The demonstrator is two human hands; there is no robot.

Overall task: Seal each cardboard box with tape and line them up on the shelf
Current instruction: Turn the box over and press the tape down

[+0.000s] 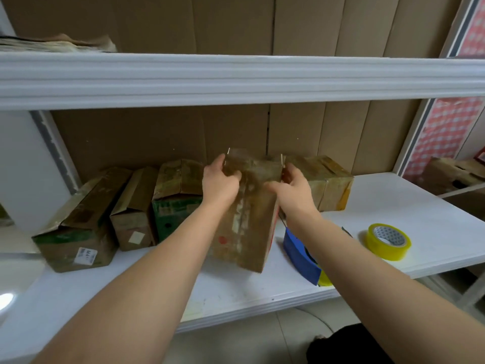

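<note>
A worn cardboard box [245, 222] stands in the middle of the white shelf [409, 206], its top covered with glossy tape. My left hand [220, 183] grips the box's far left top corner. My right hand [293, 189] grips its far right top corner. Three cardboard boxes stand in a row to the left: one [76, 232], a second [136, 214] and a third [177, 195] with green print. Another box [328, 182] sits behind my right hand. A yellow tape roll [388, 241] lies on the shelf at the right.
A blue tape dispenser [300, 252] with yellow tape lies by the shelf's front edge under my right forearm. An upper shelf beam [236, 77] runs overhead. Brown cardboard [157, 135] lines the back. A further box [451, 177] shows at far right.
</note>
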